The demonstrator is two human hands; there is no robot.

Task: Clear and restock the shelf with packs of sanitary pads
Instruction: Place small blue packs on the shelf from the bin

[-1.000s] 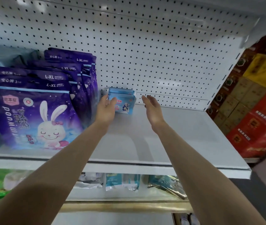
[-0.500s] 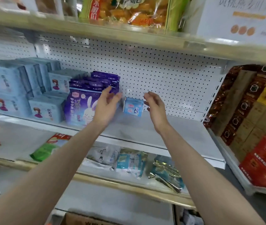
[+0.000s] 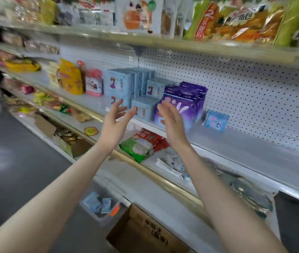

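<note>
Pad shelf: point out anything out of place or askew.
One small light-blue pack stands alone against the pegboard, just right of the purple packs. It looks odd because the other packs sit in tight rows, while this one appears tilted and belongs to no row on the shelf.

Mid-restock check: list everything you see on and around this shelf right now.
shelf: one, white, middle tier
purple packs: several, purple, row on shelf
stacked packs: several, light blue, left of purple packs
small pack: one, light blue, alone right of purple packs
cardboard box: one, brown, floor below
snack bags: several, orange-green, top tier
left hand: one, open, empty, before stacked packs
right hand: one, open, empty, before purple packs
</note>
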